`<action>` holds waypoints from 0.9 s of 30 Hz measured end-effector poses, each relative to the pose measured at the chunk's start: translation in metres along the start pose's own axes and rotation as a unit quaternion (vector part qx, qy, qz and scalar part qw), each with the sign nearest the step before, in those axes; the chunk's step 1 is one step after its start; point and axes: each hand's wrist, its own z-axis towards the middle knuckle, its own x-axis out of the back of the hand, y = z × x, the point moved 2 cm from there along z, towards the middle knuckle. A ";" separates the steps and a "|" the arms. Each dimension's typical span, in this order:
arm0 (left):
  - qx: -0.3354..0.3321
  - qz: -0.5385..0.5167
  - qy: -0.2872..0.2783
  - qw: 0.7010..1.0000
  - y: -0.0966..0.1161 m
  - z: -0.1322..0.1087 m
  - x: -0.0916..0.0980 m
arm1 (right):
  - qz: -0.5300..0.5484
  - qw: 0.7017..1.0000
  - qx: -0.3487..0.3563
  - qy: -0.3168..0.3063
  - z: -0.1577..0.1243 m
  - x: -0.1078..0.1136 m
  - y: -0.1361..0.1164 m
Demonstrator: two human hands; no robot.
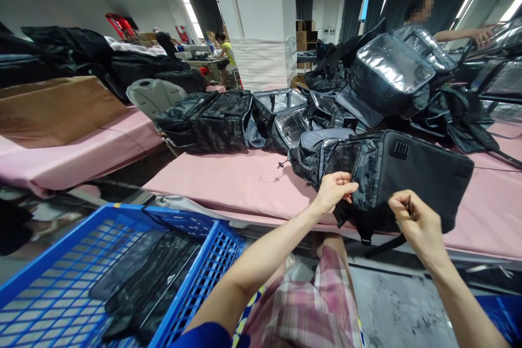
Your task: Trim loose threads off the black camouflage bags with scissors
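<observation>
A black camouflage backpack [356,168] lies on its side on the pink-covered table, its smooth black panel to the right. My left hand [336,191] is at the camouflage side of the bag, thumb and fingers pinched together; whatever is between them is too small to make out. Over the lower edge of the black panel, my right hand [420,223] is closed around a small dark tool [411,207], mostly hidden by the fingers. A cord with a toggle [281,165] sticks out at the bag's left end, and straps hang over the table's front edge.
More camouflage bags [226,119] and silver-lined cooler bags [391,70] crowd the back of the pink table [228,182]. A blue plastic crate [218,234] with dark pieces stands at lower left. A co-worker's hand [483,37] reaches bags at far right. A cardboard box [61,111] sits left.
</observation>
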 end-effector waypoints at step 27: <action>0.005 -0.002 0.018 1.000 0.002 0.001 0.000 | -0.249 0.948 0.179 0.084 0.000 0.014 -0.014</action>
